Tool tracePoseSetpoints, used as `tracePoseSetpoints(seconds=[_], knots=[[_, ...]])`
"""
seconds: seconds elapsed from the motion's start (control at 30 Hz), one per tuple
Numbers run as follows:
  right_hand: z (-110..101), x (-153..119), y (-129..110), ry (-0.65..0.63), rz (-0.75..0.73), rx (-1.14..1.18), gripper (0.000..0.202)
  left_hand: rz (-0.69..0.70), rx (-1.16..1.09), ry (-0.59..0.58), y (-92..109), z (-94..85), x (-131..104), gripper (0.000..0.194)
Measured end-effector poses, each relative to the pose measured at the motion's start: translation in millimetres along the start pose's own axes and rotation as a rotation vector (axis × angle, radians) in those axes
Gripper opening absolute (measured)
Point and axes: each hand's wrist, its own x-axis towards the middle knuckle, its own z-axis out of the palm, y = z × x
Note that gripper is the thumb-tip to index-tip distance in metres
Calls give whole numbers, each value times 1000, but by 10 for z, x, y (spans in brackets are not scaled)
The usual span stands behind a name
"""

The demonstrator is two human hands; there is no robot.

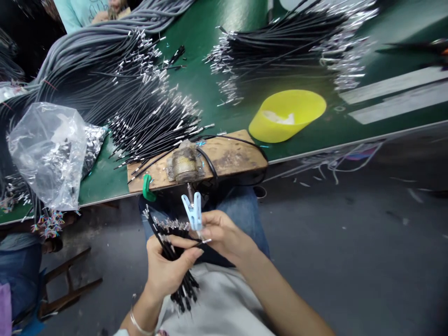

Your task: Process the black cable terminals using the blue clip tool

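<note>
My left hand [168, 268] is closed round a bundle of short black cables [185, 291] with silvery stripped ends. Between its thumb and forefinger one cable points right, its pale end reaching my right hand [220, 233]. The right fingers are pinched together just below a light-blue clothespin [193, 211]; what lies between their tips is too small to make out. The clothespin hangs at the shaft of a small, stained motor-like device [185, 163]. That device is fixed on a wooden board [231, 156] at the table's edge.
Piles of black cables [147, 121] and a clear plastic bag [49, 154] lie on the green table [196, 84]. A yellow container [287, 116] stands right of the board, a green clip [148, 187] at its left. More cables [280, 39] lie behind. Another person's sleeve [75, 14] shows at top left.
</note>
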Motion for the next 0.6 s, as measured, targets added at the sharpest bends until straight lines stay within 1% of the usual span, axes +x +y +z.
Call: tracePoseSetpoints(seconds=[0.1, 0.2, 0.3, 0.37, 0.47, 0.53, 0.6], knots=[[42, 105, -131, 71, -92, -19, 26, 1, -13, 61, 7, -14, -43, 8], [141, 200, -209, 68, -147, -33, 36, 2, -31, 108, 2, -29, -60, 9], [231, 240, -189, 82, -181, 2, 39, -17, -65, 142, -4, -5, -22, 11], [256, 240, -148, 95, -190, 31, 39, -33, -82, 143, -7, 29, 20, 14], [233, 230, -91, 98, -140, 40, 45, -12, -74, 149, -3, 74, 65, 18], [177, 232, -59, 84, -113, 26, 50, 11, -65, 165, 3, 84, 71, 20], [92, 236, -19, 66, -117, -4, 53, 19, -52, 159, 6, 78, 60, 19]])
